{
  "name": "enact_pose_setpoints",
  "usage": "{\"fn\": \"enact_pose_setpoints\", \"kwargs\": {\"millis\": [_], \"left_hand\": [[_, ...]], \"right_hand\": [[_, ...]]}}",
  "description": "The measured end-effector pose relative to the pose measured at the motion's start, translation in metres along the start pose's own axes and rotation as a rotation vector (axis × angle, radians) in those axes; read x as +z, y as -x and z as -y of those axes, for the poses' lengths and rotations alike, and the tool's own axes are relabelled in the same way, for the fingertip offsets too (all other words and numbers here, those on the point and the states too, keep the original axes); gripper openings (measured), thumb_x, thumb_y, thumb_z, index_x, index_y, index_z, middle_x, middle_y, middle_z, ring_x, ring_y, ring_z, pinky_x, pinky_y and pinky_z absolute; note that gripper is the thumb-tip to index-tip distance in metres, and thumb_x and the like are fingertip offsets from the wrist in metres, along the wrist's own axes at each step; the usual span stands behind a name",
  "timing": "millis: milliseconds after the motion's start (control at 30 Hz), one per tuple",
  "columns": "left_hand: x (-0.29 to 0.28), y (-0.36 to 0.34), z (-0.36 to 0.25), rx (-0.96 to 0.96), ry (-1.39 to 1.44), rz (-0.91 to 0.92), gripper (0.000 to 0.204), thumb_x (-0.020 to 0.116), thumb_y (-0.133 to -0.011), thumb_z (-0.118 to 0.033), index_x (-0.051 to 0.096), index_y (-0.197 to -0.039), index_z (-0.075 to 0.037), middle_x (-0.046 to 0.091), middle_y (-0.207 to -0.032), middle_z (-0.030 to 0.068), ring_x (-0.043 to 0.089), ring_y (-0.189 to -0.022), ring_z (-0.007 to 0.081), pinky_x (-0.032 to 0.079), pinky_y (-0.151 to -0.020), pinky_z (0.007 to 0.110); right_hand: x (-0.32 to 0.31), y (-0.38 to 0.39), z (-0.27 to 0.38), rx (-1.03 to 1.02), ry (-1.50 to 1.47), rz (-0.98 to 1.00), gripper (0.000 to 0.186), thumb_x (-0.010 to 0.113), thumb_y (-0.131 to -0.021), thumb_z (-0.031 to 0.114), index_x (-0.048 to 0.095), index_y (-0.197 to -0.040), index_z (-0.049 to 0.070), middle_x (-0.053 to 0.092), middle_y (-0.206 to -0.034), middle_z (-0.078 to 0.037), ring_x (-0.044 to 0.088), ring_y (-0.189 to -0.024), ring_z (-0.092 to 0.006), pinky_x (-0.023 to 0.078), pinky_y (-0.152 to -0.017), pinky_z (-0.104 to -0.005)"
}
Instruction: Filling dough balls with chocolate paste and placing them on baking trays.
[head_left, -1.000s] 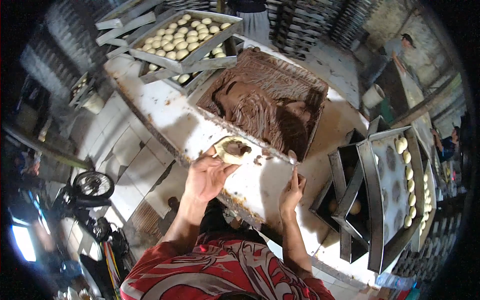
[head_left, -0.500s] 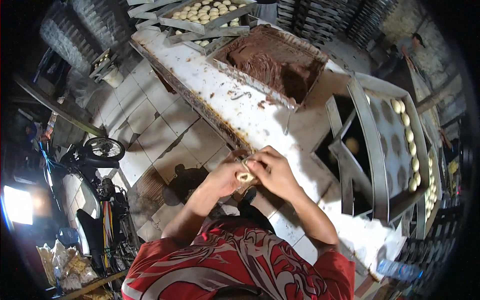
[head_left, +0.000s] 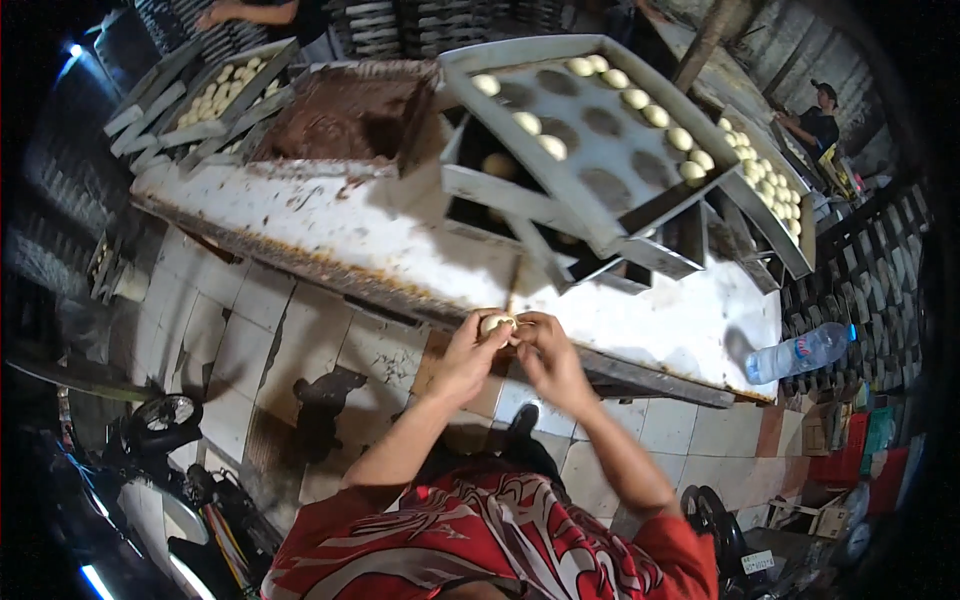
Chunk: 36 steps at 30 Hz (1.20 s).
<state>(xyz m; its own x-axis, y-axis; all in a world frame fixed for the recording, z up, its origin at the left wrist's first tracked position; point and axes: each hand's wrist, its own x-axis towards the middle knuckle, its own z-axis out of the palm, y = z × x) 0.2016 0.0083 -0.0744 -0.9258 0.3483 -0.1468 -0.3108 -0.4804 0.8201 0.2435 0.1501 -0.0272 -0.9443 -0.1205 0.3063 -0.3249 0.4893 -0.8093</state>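
Note:
My left hand [head_left: 465, 365] and my right hand [head_left: 550, 365] are together at the table's near edge, fingers pinched on a small pale dough piece [head_left: 495, 326] with a narrow dark opening on top. Beyond them on the stained white table [head_left: 700, 320] rests a large metal tray of brown chocolate paste [head_left: 330, 125]. To its right a metal tray with round hollows [head_left: 605, 120] holds rows of pale dough balls [head_left: 655, 115], stacked crosswise over other trays.
More trays of dough [head_left: 215, 100] stand at back left and right [head_left: 770, 185]. A plastic bottle [head_left: 800, 355] lies near the table's right end. A motorcycle [head_left: 165, 430] stands on the tiled floor at left. Two co-workers [head_left: 265, 15] [head_left: 815, 125] are at the back.
The dough, earlier spread open with brown filling, is now folded in both hands. My right hand let go of the spreading tool and joined my left. The view has swung rightward.

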Motion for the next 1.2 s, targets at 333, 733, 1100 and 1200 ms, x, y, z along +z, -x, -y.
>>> {"fn": "enact_pose_setpoints", "kwargs": {"millis": [333, 733, 1100, 1200], "left_hand": [[0.219, -0.096, 0.217, 0.621, -1.632, 0.531, 0.062, 0.061, -0.076, -0.016, 0.037, -0.132, -0.006, 0.028, -0.139, 0.0228, 0.019, -0.132, 0.0410, 0.014, -0.104, 0.059], [0.153, -0.051, -0.131, 0.676, -1.363, 0.395, 0.030, 0.052, -0.090, -0.021, 0.052, -0.113, -0.003, 0.052, -0.114, 0.0118, 0.055, -0.103, 0.0221, 0.047, -0.088, 0.034], [0.157, -0.220, -0.212, 0.030, -2.149, 1.011, 0.036, 0.060, -0.072, -0.016, 0.056, -0.107, -0.007, 0.050, -0.105, 0.0203, 0.054, -0.098, 0.0376, 0.044, -0.083, 0.044], [0.156, -0.236, -0.212, 0.012, -2.159, 1.198, 0.035, 0.059, -0.072, -0.012, 0.055, -0.106, -0.006, 0.050, -0.105, 0.0203, 0.054, -0.098, 0.0377, 0.044, -0.083, 0.044]], "right_hand": [[-0.193, 0.118, -0.209, 0.589, 0.223, -0.864, 0.027, 0.041, -0.088, 0.010, 0.058, -0.100, -0.006, 0.061, -0.092, -0.018, 0.057, -0.089, -0.0253, 0.045, -0.081, -0.0336], [-0.225, 0.056, -0.250, 0.072, 0.669, -0.333, 0.007, 0.050, -0.073, 0.003, 0.056, -0.076, 0.000, 0.051, -0.074, -0.017, 0.045, -0.073, -0.0347, 0.035, -0.073, -0.0412], [-0.183, 0.085, -0.173, 0.824, 0.626, 0.024, 0.021, 0.060, -0.072, 0.009, 0.056, -0.090, -0.001, 0.057, -0.089, -0.015, 0.053, -0.084, -0.0245, 0.043, -0.073, -0.0371], [-0.206, 0.017, -0.046, 0.964, -0.290, 0.392, 0.023, 0.054, -0.082, 0.005, 0.055, -0.104, -0.002, 0.062, -0.093, -0.009, 0.057, -0.079, -0.0131, 0.047, -0.071, -0.0282]]}}
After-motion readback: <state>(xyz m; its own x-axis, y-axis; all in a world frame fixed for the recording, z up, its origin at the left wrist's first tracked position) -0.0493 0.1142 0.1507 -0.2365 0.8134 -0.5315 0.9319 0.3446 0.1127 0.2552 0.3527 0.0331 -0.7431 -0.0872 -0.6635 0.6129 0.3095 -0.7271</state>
